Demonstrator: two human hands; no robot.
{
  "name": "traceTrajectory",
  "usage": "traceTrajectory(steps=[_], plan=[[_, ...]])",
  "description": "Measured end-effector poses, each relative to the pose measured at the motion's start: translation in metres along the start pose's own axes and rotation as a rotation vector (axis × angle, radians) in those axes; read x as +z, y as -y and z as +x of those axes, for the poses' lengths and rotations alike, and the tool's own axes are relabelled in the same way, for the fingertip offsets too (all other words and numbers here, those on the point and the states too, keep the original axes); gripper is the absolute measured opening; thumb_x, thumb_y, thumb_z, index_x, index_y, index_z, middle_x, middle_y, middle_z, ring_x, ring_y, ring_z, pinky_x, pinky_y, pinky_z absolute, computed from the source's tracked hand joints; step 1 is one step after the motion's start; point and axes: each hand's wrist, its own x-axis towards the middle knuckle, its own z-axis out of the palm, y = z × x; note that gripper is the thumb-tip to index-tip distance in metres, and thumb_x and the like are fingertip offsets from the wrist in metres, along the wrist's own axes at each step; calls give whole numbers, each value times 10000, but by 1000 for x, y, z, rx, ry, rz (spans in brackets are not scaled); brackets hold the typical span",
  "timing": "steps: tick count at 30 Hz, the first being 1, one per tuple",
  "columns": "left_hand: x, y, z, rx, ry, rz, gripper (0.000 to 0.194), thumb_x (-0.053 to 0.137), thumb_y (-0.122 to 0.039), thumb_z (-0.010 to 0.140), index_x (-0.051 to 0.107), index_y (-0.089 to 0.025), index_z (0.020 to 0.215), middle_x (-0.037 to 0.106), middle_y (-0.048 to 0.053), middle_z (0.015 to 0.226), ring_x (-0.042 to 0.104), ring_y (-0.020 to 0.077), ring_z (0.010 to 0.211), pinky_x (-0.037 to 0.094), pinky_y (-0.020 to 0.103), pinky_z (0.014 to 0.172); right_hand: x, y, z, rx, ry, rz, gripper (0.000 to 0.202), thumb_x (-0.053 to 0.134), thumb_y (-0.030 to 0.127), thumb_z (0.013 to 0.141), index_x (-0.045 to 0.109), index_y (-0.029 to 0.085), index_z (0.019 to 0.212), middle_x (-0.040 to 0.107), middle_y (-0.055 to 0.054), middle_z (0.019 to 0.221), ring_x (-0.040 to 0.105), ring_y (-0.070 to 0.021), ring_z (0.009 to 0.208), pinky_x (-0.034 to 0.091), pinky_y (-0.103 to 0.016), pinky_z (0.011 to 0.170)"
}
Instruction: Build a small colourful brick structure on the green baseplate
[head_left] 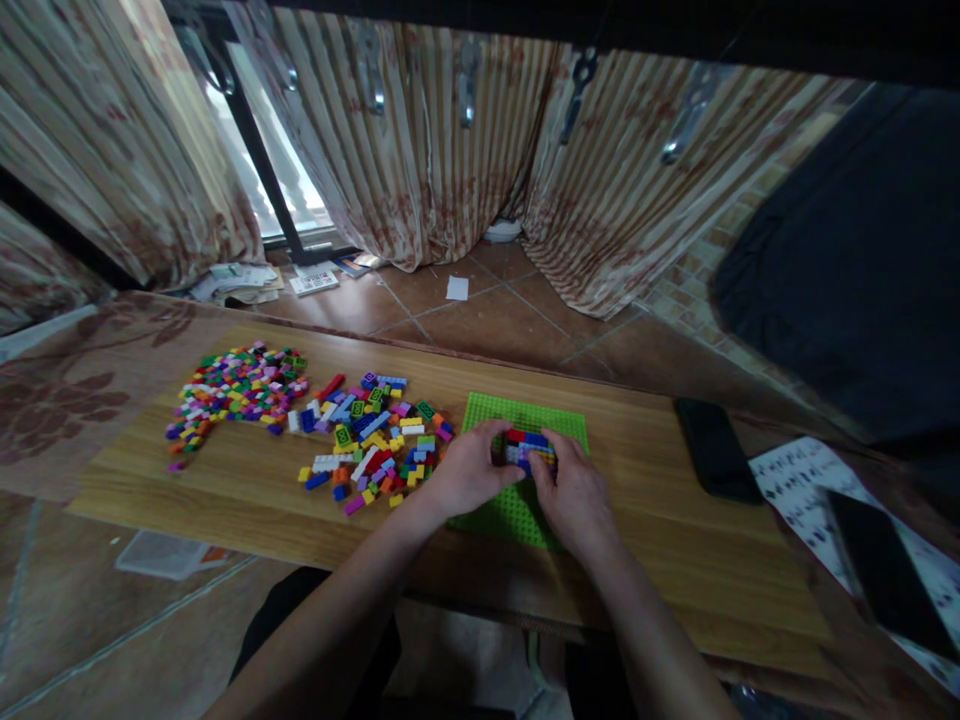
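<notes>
A green studded baseplate [517, 408] lies on the wooden table. On it, between both hands, sits a small block of joined bricks [527, 450] in red, blue, grey and yellow. My left hand [471, 470] holds the block's left side, thumb at the near edge and fingers at the far edge. Against the right side, my right hand [576, 490] closes with its fingers and thumb. The palms hide parts of the plate. Just left of the plate is a loose pile of larger mixed bricks [375, 430].
A heap of smaller bricks [251, 385] lies at the table's left. On the right are a black phone [716, 450], a printed sheet [802, 485] and another dark device [892, 570] on the sheet. Striped curtains [450, 160] hang beyond the table.
</notes>
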Motion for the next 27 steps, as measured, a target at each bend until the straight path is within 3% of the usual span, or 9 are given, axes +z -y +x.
traceTrajectory(steps=[4, 8, 12, 17, 20, 27], plan=[[-3, 1, 0, 10, 37, 2, 747, 687, -215, 671, 416, -164, 1365, 643, 3, 763, 622, 177, 694, 493, 277, 643, -11, -7, 4, -2, 112, 107, 443, 519, 384, 847, 528, 180, 1240, 582, -130, 1211, 575, -269, 1087, 455, -444, 943], [-5, -2, 0, 56, 62, 88, 762, 632, -152, 687, 368, -168, 1401, 645, 16, 797, 625, 188, 711, 505, 303, 685, -20, -14, 7, -57, 234, 193, 585, 653, 279, 720, 490, 220, 1279, 532, -85, 1288, 551, -237, 1133, 441, -408, 977], [-4, -3, 0, 118, 58, 153, 732, 612, -140, 705, 370, -179, 1395, 651, 65, 1017, 636, 212, 877, 507, 331, 821, -17, -15, 7, -91, 220, 144, 581, 614, 210, 732, 482, 223, 1298, 550, -91, 1269, 538, -240, 1153, 416, -429, 1002], [1, 0, -1, 170, 58, 211, 729, 594, -136, 723, 334, -208, 1401, 539, 99, 1294, 578, 247, 1098, 466, 375, 959, -13, -16, 7, -134, 215, 109, 549, 595, 219, 762, 484, 226, 1300, 559, -89, 1259, 548, -240, 1140, 429, -424, 989], [2, 0, -3, 179, 67, 241, 740, 601, -164, 731, 309, -215, 1408, 518, 105, 1309, 556, 263, 1142, 464, 397, 973, -13, -17, 5, -143, 230, 89, 554, 609, 231, 760, 481, 229, 1299, 559, -85, 1255, 554, -243, 1129, 439, -425, 978], [-1, -1, -6, 196, 138, 289, 747, 641, -257, 717, 324, -197, 1391, 520, 111, 1273, 605, 258, 1041, 498, 401, 922, -15, -17, 2, -187, 275, 84, 558, 615, 210, 746, 474, 237, 1285, 561, -85, 1214, 578, -257, 1079, 463, -434, 937]])
